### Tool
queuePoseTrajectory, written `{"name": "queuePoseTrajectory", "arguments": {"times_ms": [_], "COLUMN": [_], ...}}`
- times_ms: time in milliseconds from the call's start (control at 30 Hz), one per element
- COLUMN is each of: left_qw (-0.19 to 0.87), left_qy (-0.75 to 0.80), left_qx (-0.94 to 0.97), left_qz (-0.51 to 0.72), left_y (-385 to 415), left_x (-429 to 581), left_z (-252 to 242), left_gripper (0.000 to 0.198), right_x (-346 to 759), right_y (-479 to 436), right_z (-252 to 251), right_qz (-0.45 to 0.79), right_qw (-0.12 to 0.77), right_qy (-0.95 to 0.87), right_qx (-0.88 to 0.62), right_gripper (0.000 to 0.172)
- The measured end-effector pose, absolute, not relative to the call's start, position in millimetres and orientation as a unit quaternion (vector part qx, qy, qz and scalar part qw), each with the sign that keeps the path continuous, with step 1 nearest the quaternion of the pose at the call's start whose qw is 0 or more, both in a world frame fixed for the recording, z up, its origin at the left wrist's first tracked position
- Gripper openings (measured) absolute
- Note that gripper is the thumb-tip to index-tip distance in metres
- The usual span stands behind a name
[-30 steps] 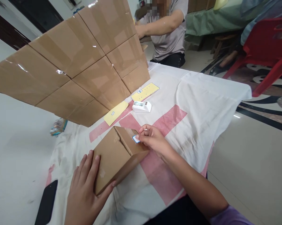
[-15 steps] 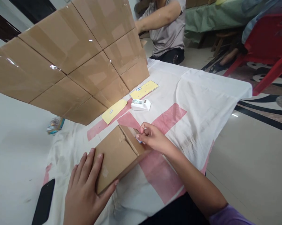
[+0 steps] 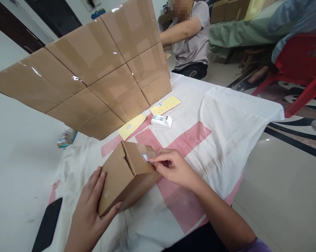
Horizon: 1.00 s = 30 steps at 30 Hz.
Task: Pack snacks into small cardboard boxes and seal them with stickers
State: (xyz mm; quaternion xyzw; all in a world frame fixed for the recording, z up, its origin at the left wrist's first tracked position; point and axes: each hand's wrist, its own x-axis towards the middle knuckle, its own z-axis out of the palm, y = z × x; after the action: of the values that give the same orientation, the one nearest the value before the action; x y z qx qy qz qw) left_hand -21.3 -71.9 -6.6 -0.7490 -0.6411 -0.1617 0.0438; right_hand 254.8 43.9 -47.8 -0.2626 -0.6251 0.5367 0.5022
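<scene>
A small brown cardboard box [image 3: 123, 178] lies on the white and pink cloth [image 3: 226, 115] in front of me. My left hand [image 3: 91, 206] grips its near left corner, fingers wrapped over the top. My right hand [image 3: 170, 167] rests at the box's right side, fingers curled, with the index fingertip pressing a small blue-edged white sticker [image 3: 145, 157] on the box's face.
A wall of taped cardboard boxes [image 3: 95, 77] stands stacked at the left and back. Two yellow sticker sheets [image 3: 165, 105] [image 3: 131, 126] and a white tape dispenser [image 3: 161, 121] lie beyond the box. A black phone [image 3: 46, 229] lies at lower left. Another person [image 3: 189, 38] sits at the far end; a red chair [image 3: 299, 66] at right.
The sticker held in my right fingers now sits on the box face under my fingertip. The box has been tipped and turned slightly by my left hand.
</scene>
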Motion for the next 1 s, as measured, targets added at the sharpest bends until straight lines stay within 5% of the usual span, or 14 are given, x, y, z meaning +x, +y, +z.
{"name": "queuePoseTrajectory", "arguments": {"times_ms": [233,600,1000], "left_qw": [0.081,0.216,0.192], "left_qy": [-0.626,-0.534,-0.558], "left_qx": [-0.755,-0.793,-0.767], "left_qz": [-0.175,-0.199,-0.252], "left_y": [-73,-59,-60], "left_x": [-33,-58,-61], "left_z": [-15,-35,-44], "left_gripper": [0.082,0.084,0.087], "right_x": [253,249,217], "right_y": [41,32,2], "right_z": [-43,-27,-55], "right_qz": [0.511,0.473,0.421], "right_qw": [0.451,0.403,0.547], "right_qy": [-0.681,-0.729,-0.624], "right_qx": [-0.268,-0.286,-0.366], "right_gripper": [0.04,0.08,0.046]}}
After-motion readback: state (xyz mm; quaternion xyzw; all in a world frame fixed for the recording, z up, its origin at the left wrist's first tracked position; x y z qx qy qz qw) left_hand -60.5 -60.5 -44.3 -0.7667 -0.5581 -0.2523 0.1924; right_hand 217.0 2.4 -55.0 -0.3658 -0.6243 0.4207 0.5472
